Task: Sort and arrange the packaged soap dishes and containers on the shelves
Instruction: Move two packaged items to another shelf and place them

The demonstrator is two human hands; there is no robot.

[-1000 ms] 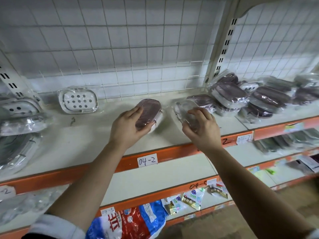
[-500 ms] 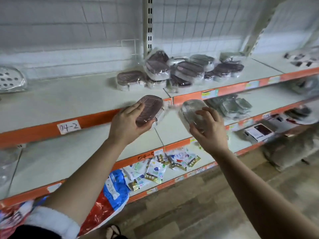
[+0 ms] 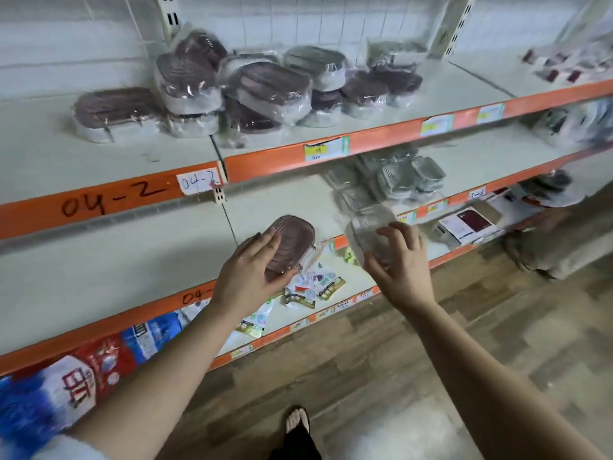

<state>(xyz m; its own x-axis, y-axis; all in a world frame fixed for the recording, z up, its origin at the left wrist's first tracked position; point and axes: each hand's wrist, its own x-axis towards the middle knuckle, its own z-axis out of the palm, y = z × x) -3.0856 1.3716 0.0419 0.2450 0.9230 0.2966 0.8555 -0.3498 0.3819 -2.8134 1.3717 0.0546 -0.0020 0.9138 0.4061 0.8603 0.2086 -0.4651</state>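
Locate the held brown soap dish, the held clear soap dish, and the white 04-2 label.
held brown soap dish (image 3: 295,234): head view, ribbed lid.
held clear soap dish (image 3: 367,224): head view, transparent top.
white 04-2 label (image 3: 198,182): head view, paper centre.

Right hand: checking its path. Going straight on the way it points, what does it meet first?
The right hand, holding a clear dish, would probably meet the clear containers on the middle shelf; depth unclear.

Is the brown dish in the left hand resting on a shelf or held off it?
Held off. The left hand grips the brown dish, tilted, in the air before the shelf edge.
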